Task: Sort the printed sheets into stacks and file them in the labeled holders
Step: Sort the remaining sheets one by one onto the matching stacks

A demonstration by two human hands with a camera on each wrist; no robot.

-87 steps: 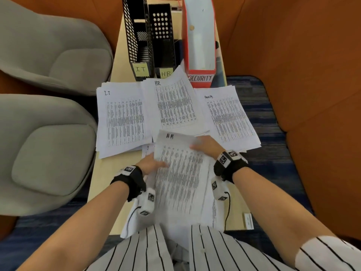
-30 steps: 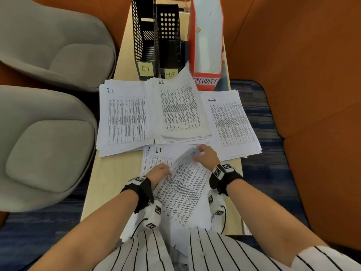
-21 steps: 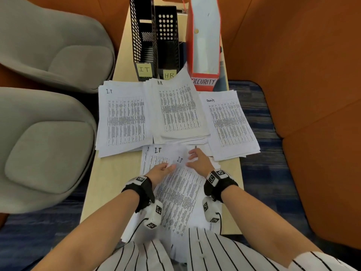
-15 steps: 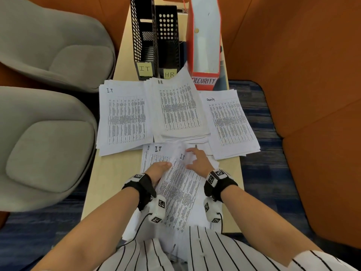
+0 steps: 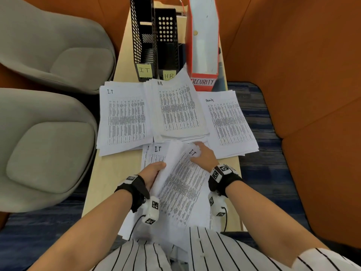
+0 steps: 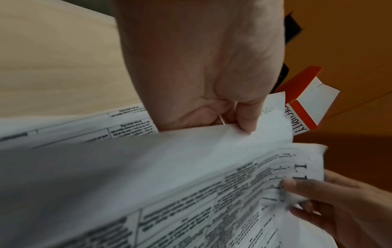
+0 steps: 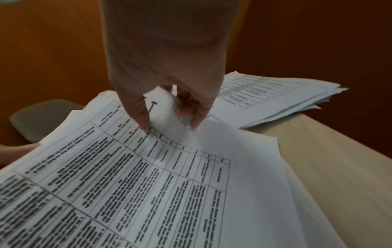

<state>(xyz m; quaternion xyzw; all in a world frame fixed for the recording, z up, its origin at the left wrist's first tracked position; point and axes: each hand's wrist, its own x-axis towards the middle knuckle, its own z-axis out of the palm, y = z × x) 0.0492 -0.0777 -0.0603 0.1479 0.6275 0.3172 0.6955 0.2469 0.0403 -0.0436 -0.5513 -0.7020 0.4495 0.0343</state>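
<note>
Three sorted stacks lie across the table: I.T point(image 5: 125, 118), HR point(image 5: 177, 110) and Security point(image 5: 228, 122). Behind them stand a black mesh IT holder point(image 5: 143, 36), a black HR holder point(image 5: 168, 40) and a red SECURITY holder point(image 5: 203, 45). Near the front edge lies the unsorted pile point(image 5: 154, 155). Its top sheet, marked I.T point(image 5: 181, 184), is lifted and curled. My left hand point(image 5: 160, 167) grips that sheet's left edge, thumb on top point(image 6: 244, 120). My right hand point(image 5: 195, 153) pinches its top corner point(image 7: 169, 117).
Two grey upholstered chairs point(image 5: 48, 149) stand left of the narrow wooden table point(image 5: 115, 169). Orange padded walls point(image 5: 302, 94) close in on the right and behind. The Security stack point(image 7: 275, 94) overhangs the table's right edge.
An HR sheet that both hands held now lies on the HR stack. Since then the hands took the top I.T sheet from the pile and raised its left edge, curling it.
</note>
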